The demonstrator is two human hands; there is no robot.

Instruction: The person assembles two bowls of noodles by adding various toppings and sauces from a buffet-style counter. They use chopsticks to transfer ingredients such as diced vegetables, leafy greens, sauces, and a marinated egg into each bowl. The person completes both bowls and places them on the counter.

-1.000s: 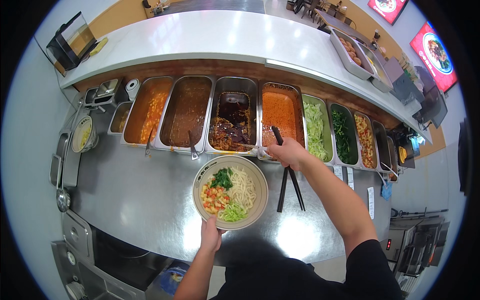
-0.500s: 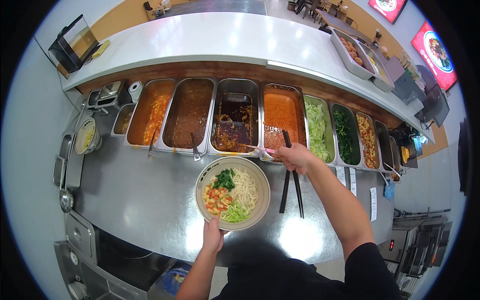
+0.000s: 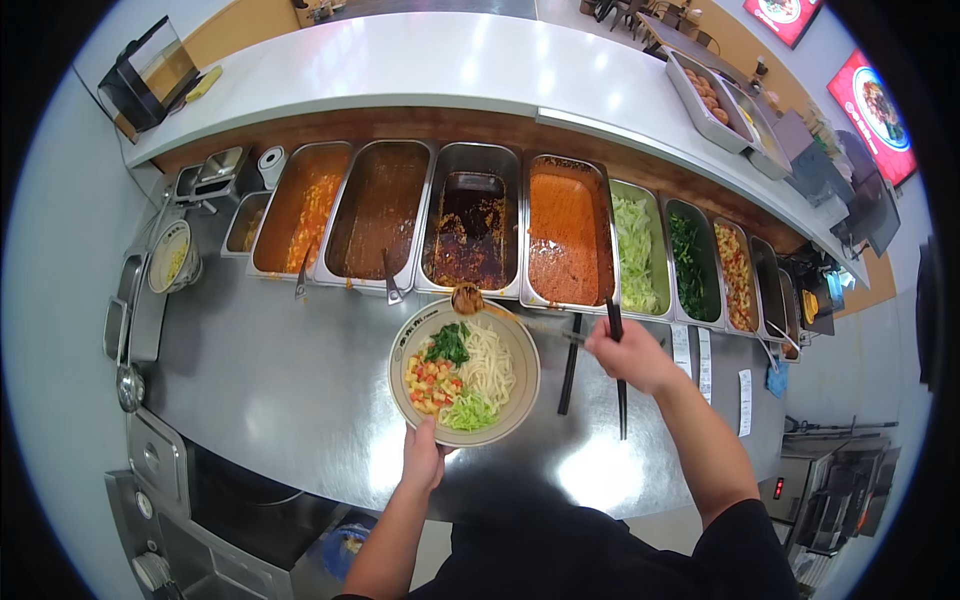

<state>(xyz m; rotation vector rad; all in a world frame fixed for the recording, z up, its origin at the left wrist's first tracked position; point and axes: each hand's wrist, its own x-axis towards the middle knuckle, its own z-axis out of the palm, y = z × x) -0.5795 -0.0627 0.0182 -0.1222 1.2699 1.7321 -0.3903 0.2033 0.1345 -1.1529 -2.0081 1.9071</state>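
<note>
My left hand [image 3: 424, 455] grips the near rim of a wide cream bowl [image 3: 402, 402]. Inside lie white noodles [image 3: 488, 368], dark chopped greens [image 3: 448, 343], diced red and yellow vegetables [image 3: 432, 384] and shredded pale-green vegetable [image 3: 468, 411]. Above the bowl's far rim is a small ladle [image 3: 466, 298] filled with something brown, its handle running to my right hand [image 3: 632, 352], which is closed on it. Black chopsticks [image 3: 621, 400] pass through the fingers of that hand. Another thin black stick [image 3: 568, 375] appears to lie on the counter beside the bowl.
A row of steel pans holds sauces, including a dark oily one [image 3: 472, 225] and an orange one [image 3: 568, 235], plus shredded lettuce [image 3: 634, 245]. Spoon handles [image 3: 392, 285] stick out toward me. A patterned bowl [image 3: 173, 260] stands left; paper slips [image 3: 705, 365] lie right.
My right hand has moved nearer and slightly right, bringing the ladle out of the dark sauce pan to the bowl's far rim. My left hand still holds the bowl.
</note>
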